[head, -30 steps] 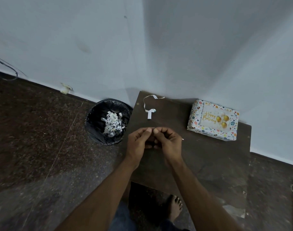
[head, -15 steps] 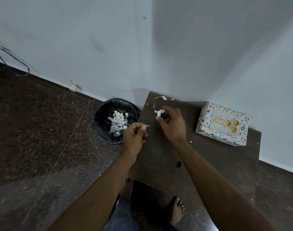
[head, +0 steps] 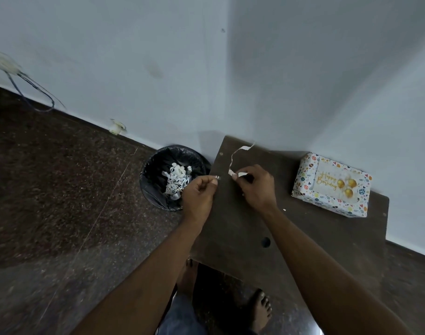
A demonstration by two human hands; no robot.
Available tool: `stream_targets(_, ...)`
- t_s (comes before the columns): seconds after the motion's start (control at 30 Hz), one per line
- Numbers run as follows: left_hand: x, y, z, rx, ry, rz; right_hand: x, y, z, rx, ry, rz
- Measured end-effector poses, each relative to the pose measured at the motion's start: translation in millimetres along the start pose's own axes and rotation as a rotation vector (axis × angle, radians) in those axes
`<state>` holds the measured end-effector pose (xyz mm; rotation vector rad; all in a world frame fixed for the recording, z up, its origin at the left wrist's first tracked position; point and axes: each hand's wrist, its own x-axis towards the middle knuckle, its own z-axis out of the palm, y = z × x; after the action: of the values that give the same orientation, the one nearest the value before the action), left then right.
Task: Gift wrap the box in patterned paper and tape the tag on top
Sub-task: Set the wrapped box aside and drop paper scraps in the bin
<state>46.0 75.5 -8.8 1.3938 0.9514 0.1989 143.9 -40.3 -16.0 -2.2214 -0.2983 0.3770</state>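
The right hand (head: 254, 187) sits over the far left part of the table (head: 303, 238), fingers curled down and pinching the near end of a thin white strip (head: 233, 163). From that pinch the strip runs away from the person toward the wall, curling up to the table's back edge, so its long axis lies roughly front to back. Just to the left, over the table's left edge, the left hand (head: 200, 194) is closed in a fingertip pinch on something tiny and pale; it may be a scrap of tape or backing, though it is too small here to tell.

The wrapped box (head: 332, 184) lies well apart to the right, against the wall at the table's far right, its long side running left to right, with the birthday tag (head: 337, 183) already on its top face. The right hand is the nearer one to it.

Left of the table, below the left hand, stands a black bin (head: 153, 180) holding paper offcuts. Judging by this, wrapping is done and the hands look to be clearing leftovers
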Motion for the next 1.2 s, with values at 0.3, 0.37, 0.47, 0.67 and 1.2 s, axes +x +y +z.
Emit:
stream_targets(0.3,-10,5,-2,-0.033,-0.13,0.084,-24,-9,13,0.147,-0.116,-0.171)
stream_targets(0.37,-9,4,-3,-0.057,-0.084,0.067,-27,-14,17,0.159,-0.122,-0.17)
stream_targets(0.47,-4,1,-9,-0.008,-0.036,0.109,-32,-19,26,0.314,-0.195,-0.081)
stream_targets(0.67,7,-9,-22,0.148,0.073,0.202,-37,-29,41,0.609,-0.35,0.125)
stream_targets(1.2,25,2,-46,-0.117,-0.002,0.072,-19,-49,51,0.107,-0.005,-0.202)
